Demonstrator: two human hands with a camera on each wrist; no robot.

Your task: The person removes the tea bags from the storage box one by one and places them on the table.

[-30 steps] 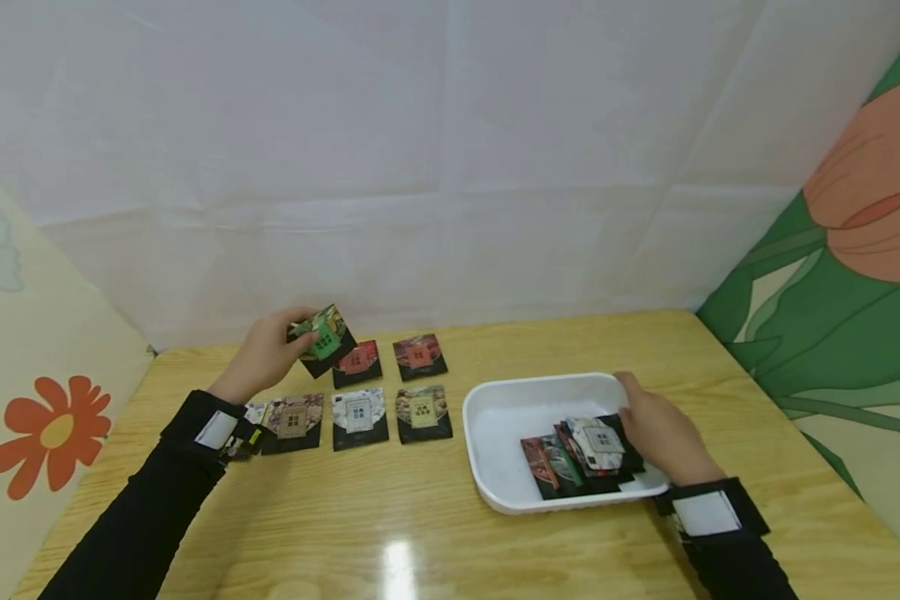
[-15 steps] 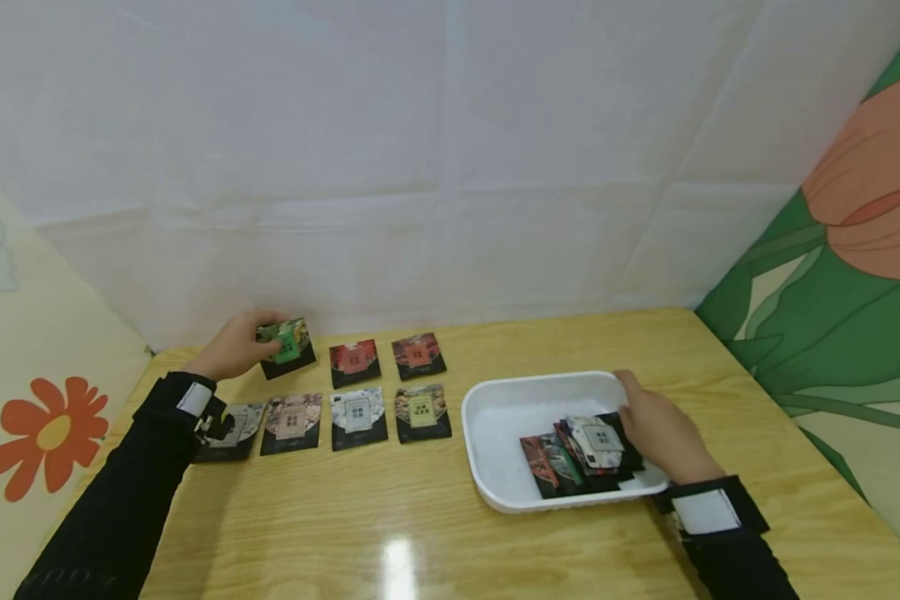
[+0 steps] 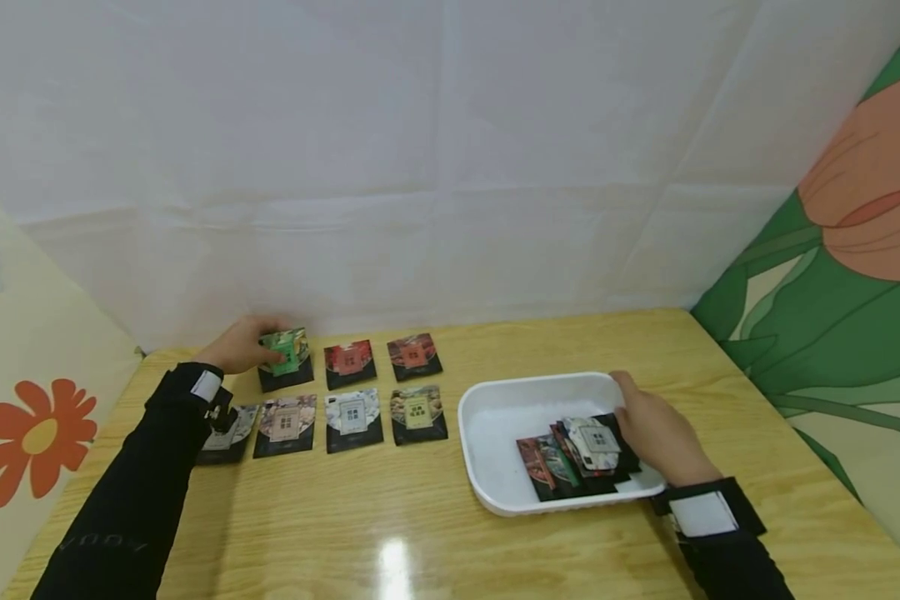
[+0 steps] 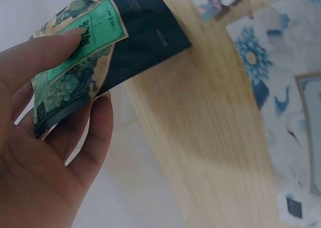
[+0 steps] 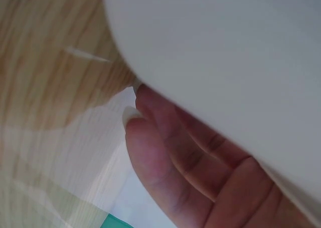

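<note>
My left hand (image 3: pixel 236 346) pinches a small dark packet with a green label (image 3: pixel 292 367) at the back left of the table. In the left wrist view the thumb lies on the green label (image 4: pixel 103 25) and the other fingers are behind the packet. On the right, my right hand (image 3: pixel 663 437) holds the right side of a white plastic tray (image 3: pixel 491 442). Seen from the right wrist, its fingers (image 5: pixel 150 148) curl at the tray's edge (image 5: pixel 200 52). Inside the tray, a loose pile of packets (image 3: pixel 588 454) lies toward that hand.
Two red-labelled packets (image 3: pixel 349 363) lie along the back. In front runs a row of several packets, among them a pink-labelled one (image 3: pixel 285 425), a white one (image 3: pixel 353 419) and a yellow-labelled one (image 3: pixel 418 414). A white sheet (image 3: pixel 435 167) hangs behind the wooden table (image 3: pixel 307 525).
My left hand has carried the green-labelled packet leftward from above a red-labelled packet and lowered it toward the table, left of that packet. The right hand and tray have stayed in place.
</note>
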